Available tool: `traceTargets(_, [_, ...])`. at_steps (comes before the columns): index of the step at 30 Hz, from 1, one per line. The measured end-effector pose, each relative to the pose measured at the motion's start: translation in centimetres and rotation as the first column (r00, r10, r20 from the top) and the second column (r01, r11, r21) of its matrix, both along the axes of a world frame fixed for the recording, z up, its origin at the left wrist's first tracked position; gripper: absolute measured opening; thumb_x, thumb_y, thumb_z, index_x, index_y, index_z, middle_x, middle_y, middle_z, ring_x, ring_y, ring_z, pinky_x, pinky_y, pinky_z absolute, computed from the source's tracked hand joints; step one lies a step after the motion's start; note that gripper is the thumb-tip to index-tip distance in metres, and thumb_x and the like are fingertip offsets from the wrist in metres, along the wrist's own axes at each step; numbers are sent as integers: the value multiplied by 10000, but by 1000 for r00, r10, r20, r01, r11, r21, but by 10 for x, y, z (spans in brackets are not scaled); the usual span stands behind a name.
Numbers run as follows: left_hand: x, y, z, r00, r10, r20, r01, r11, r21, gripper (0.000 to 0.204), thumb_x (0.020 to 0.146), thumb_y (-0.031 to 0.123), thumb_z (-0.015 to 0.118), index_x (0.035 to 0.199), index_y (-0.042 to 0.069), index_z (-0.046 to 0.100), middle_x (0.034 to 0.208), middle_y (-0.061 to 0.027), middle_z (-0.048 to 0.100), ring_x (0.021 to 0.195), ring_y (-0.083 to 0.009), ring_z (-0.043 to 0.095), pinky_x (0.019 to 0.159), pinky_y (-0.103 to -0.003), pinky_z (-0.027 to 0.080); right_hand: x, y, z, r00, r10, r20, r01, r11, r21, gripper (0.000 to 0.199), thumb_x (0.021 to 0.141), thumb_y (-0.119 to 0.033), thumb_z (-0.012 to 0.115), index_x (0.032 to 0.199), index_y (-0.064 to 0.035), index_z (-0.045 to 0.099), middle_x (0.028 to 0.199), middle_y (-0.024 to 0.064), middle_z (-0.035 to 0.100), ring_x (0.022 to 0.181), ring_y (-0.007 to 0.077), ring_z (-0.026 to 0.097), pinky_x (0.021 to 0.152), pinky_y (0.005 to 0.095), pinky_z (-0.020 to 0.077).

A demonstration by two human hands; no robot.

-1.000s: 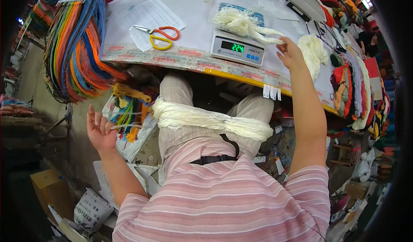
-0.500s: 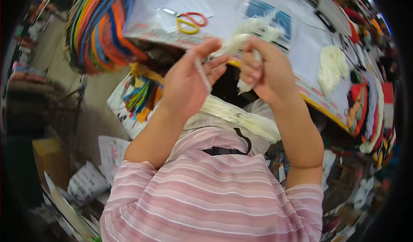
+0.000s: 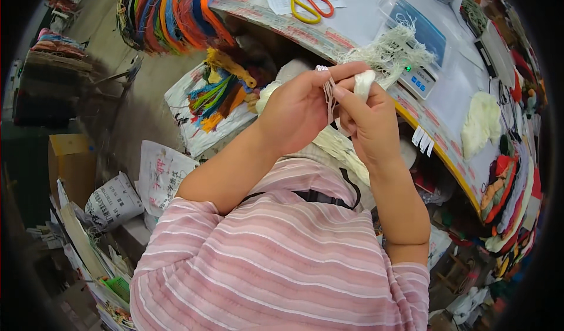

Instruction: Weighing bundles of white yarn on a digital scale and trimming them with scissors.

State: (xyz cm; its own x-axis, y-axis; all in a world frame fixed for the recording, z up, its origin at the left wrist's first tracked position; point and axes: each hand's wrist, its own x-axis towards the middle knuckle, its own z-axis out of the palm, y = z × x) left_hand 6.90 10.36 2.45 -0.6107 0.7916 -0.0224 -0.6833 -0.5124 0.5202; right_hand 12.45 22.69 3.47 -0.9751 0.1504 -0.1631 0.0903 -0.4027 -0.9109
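Right hand (image 3: 374,122) pinches folded off-white yarn bundle (image 3: 365,84) off white-topped table's (image 3: 364,13) near edge, probably against slipping. Left hand (image 3: 296,109) half-curled, thin white strands (image 3: 329,94) looped over it, likely against tangling. Frayed white yarn (image 3: 393,54) overlaps flat grey scale (image 3: 419,84) beyond.

- Your left hand (image 3: 296,109) has its uppermost finger extended rightward.
- Your right hand (image 3: 372,120) curls its fingers inward, close beside it.
- Your forearms (image 3: 238,164) converge.

Pink striped shirt (image 3: 282,254) with short sleeves (image 3: 179,228)
Thin white lines cross the pink cloth; at the waist, a black belt (image 3: 306,196) has a dark buckle (image 3: 325,199) and a curving loose end (image 3: 353,184), above pale trousers (image 3: 292,70).
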Motion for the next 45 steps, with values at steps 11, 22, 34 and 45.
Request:
traceTargets(11, [-2, -4, -3, 988, 19, -154, -32, 996, -82, 502, 916, 206, 269, 1285, -90, 435, 1199, -142, 556, 1055, -208, 537, 949, -345, 401, 6, -2, -5, 990, -120, -69, 122, 992, 26, 43, 810, -65, 621, 829, -28, 630, 633, -49, 528, 502, 10, 396, 453, 180, 282])
traceTargets(22, [3, -5, -5, 890, 87, -448, -227, 936, -270, 445, 949, 172, 285, 1265, -82, 469, 1160, -102, 582, 1024, -149, 539, 933, -275, 394, 5, -6, -5, 996, -86, -26, 88, 992, 92, 54, 817, -71, 634, 824, -21, 615, 739, -30, 576, 644, 23, 473, 584, 180, 364])
traceTargets(34, [-50, -55, -46, 978, 69, 198, -144, 906, 398, 227, 896, 153, 403, 973, 23, 572, 752, -17, 531, 384, -68, 374, 455, -230, 412, 1, 77, 1, 879, 320, 355, -429, 854, 294, 184, 844, -196, 564, 867, -14, 547, 674, 106, 586, 567, 183, 498, 546, 338, 394])
traceTargets(45, [16, 55, -23, 806, -491, -329, 294, 816, -499, 226, 933, 226, 518, 1048, 41, 579, 657, 37, 506, 473, -27, 364, 415, -183, 297, 66, 58, 19, 997, -20, -71, 73, 392, 917, 208, 764, -7, 609, 959, 3, 540, 813, 164, 565, 729, 285, 575, 677, 319, 465])
